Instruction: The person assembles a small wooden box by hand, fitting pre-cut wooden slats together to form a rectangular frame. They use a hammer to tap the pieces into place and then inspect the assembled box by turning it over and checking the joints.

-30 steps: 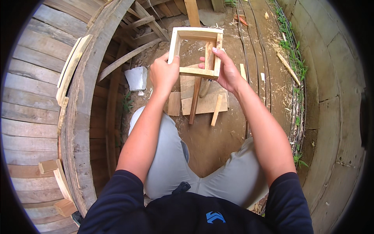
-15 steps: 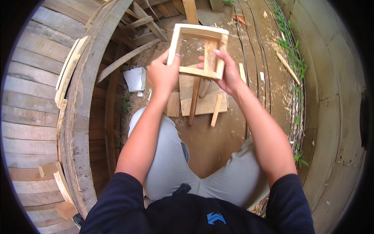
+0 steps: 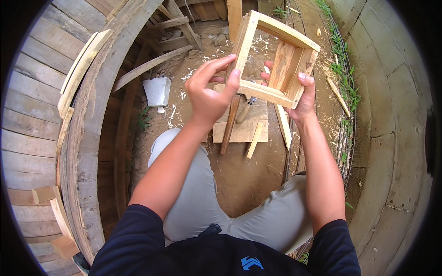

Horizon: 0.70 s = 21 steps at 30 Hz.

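Between my two hands I hold up a rectangular wooden frame (image 3: 266,94) of pale boards, tilted, with an opening through its middle. My left hand (image 3: 211,89) grips its left board, thumb on the near edge and fingers along the outer side. At the lower right corner my right hand (image 3: 301,99) is closed round the frame, thumb on the near face and fingertips showing through the opening. Below the frame, on a flat wooden board (image 3: 253,132), lie a brown wooden handle (image 3: 229,129) whose far end is hidden, a tool with a wooden grip (image 3: 244,112) and a thin wood strip (image 3: 254,140).
A pale stone block (image 3: 157,92) sits on the dirt floor at left, among wood shavings. A thick timber beam (image 3: 83,138) and plank surface run along the left. At right stand a grey wall (image 3: 391,115), green plants (image 3: 343,69) and long thin rods. Another wood strip (image 3: 283,126) lies right of the board.
Both hands have moved the frame to the right and turned it clockwise, so its inner right side shows more. My left fingers have straightened along its side.
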Motion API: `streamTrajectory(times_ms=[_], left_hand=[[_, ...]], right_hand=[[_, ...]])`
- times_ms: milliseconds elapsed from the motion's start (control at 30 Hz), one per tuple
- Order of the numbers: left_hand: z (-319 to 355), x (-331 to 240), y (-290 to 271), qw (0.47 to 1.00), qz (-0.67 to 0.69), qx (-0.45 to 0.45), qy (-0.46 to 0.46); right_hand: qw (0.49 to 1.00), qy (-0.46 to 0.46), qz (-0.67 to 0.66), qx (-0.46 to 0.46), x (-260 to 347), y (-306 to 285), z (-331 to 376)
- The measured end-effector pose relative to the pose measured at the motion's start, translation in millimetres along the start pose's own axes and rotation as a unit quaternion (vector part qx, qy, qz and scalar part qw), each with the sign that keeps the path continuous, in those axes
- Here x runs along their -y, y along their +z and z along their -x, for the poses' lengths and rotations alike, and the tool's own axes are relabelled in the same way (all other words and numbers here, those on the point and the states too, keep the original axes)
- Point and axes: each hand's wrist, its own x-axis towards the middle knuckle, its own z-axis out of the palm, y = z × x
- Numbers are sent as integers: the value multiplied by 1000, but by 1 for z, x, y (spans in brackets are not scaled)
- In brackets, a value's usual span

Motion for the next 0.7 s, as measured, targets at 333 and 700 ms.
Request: streamTrajectory(times_ms=[333,700], left_hand=[[7,167,-170,892,-222,242,-310],[247,350,-100,831,-197,249,-456]], right_hand=[[997,23,-5,-67,-14,-2,-5],[975,2,73,-208,-27,-4,-2]])
